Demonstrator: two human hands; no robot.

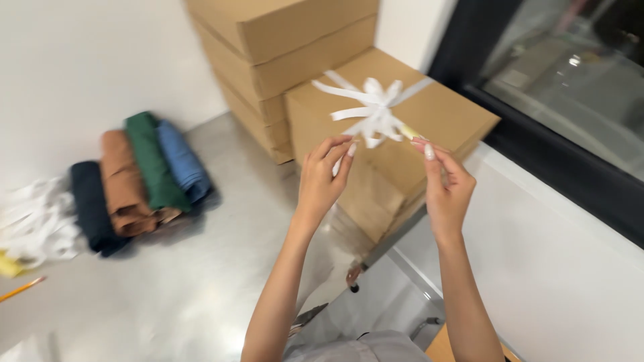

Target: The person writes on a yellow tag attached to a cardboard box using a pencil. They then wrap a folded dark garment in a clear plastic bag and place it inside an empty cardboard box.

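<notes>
A white ribbon bow (376,110) with several loops and loose tails is held up in the air in front of me. My left hand (323,177) pinches the bow's lower left side with its fingertips. My right hand (445,184) pinches its lower right side, where a small pale yellow bit shows. Both hands are raised above the metal table (181,288), in front of a flat brown cardboard box (436,117).
A stack of brown cardboard boxes (282,53) stands against the white wall. Rolled cloths in navy, brown, green and blue (137,177) lie at the left, beside white ribbon scraps (37,218) and a pencil (21,289). A dark-framed window (570,87) is at right.
</notes>
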